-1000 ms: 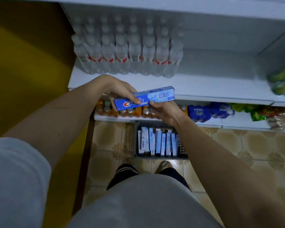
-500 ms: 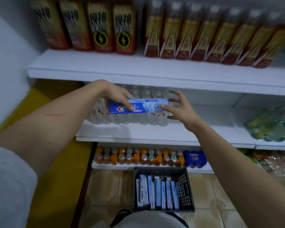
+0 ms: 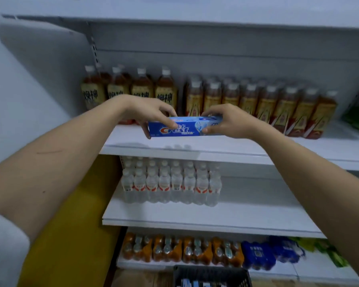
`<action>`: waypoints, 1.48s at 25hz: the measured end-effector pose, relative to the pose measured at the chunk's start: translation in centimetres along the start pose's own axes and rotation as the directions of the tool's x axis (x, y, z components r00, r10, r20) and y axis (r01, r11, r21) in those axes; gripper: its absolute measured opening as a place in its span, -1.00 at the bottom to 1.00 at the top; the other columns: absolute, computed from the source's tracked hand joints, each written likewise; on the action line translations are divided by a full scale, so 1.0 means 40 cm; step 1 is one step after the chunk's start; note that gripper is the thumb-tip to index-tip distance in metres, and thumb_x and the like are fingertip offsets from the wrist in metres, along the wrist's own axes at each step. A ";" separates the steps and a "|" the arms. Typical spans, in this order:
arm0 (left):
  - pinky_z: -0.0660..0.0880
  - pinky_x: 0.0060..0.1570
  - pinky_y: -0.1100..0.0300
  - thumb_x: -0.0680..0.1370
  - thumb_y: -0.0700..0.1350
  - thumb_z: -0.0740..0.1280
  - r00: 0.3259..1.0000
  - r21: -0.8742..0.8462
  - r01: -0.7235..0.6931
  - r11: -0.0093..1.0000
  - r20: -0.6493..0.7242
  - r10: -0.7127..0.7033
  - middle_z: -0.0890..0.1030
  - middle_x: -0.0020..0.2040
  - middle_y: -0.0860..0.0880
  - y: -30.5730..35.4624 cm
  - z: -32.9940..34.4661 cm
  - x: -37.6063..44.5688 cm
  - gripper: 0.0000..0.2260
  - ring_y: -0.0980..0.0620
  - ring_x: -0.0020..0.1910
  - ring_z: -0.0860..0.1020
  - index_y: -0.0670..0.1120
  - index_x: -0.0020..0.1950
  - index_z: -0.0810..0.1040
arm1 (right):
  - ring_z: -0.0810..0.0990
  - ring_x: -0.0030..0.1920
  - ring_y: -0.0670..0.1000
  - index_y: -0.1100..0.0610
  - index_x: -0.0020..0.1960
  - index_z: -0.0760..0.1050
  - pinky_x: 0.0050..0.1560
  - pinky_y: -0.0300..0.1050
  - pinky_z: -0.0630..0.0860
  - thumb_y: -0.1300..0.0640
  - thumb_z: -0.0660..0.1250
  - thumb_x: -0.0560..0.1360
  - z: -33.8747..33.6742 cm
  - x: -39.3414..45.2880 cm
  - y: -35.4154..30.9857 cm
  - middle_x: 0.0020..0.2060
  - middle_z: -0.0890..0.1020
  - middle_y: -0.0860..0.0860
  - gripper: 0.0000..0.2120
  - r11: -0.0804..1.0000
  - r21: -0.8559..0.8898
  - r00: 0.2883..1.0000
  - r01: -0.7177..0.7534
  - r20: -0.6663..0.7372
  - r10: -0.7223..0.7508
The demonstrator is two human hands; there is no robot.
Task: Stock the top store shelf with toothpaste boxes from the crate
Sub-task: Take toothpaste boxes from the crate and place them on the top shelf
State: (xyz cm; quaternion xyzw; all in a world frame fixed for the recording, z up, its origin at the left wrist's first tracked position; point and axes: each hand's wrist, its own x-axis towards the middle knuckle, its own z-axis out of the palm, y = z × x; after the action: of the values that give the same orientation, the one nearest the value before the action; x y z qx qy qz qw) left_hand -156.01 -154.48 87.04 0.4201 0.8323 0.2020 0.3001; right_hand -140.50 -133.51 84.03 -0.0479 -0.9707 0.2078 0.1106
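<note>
Both hands, left hand [image 3: 151, 112] and right hand [image 3: 226, 121], grip a blue "Crest" box [image 3: 182, 128] at its ends, over the shelf [image 3: 216, 148].

Your box [image 3: 184, 127] blue with red-white logo, white shelf [image 3: 195, 150], amber bottles [image 3: 257, 104] yellow-labelled, black crate [image 3: 211, 275]

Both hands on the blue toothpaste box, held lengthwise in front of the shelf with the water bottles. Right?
Not quite. Both the left hand and the right hand do hold the blue toothpaste box lengthwise, but the head view shows it in front of the shelf with the brown drink bottles; the water bottles stand one shelf lower.
</note>
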 end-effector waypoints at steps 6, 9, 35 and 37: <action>0.60 -0.28 0.15 0.44 -0.05 0.50 0.964 0.021 -0.131 0.991 -0.231 0.132 0.67 0.08 -0.02 0.143 -0.173 -0.107 -0.70 0.02 -0.01 0.66 0.00 0.16 0.60 | 0.64 0.00 0.02 -0.03 0.21 0.54 0.08 -0.01 0.59 -0.09 0.49 0.42 -0.217 0.041 -0.063 0.02 0.65 -0.01 -0.60 0.995 0.037 0.990 0.093 -0.114 -0.088; 0.56 -0.31 0.22 0.47 -0.05 0.47 0.941 0.045 -0.131 0.990 -0.308 0.139 0.67 0.06 0.02 0.189 -0.244 -0.146 -0.72 0.05 -0.04 0.65 0.04 0.16 0.58 | 0.66 -0.09 0.00 -0.01 0.23 0.51 -0.05 -0.08 0.62 -0.03 0.47 0.45 -0.298 0.053 -0.099 -0.01 0.64 -0.03 -0.61 0.984 0.097 0.980 0.147 -0.148 -0.132; 0.63 -0.12 0.05 0.45 0.04 0.50 0.580 0.222 0.123 0.967 -0.807 0.112 0.57 0.04 -0.07 -0.040 -0.802 -0.147 -0.63 -0.02 -0.09 0.61 -0.06 0.16 0.53 | 0.58 0.00 0.11 0.14 0.11 0.59 0.02 -0.01 0.55 0.03 0.47 0.43 -0.457 0.747 -0.402 0.04 0.63 0.08 -0.69 0.874 -0.451 0.932 0.180 -0.205 -0.298; 0.63 -0.19 0.06 0.44 0.07 0.50 0.617 0.253 0.208 0.945 -0.784 0.075 0.59 0.03 -0.06 -0.076 -0.862 -0.120 -0.63 -0.05 -0.08 0.63 -0.04 0.14 0.52 | 0.63 -0.04 0.13 0.12 0.08 0.58 -0.04 -0.01 0.58 -0.01 0.48 0.42 -0.445 0.835 -0.432 -0.02 0.65 0.08 -0.70 0.839 -0.520 0.959 0.158 -0.122 -0.256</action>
State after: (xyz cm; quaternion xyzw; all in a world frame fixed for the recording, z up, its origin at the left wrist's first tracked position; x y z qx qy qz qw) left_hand -178.60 -163.04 112.30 0.3006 0.9155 0.2158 -0.1580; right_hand -169.57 -137.57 113.51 0.0112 -0.9757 -0.0722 0.2067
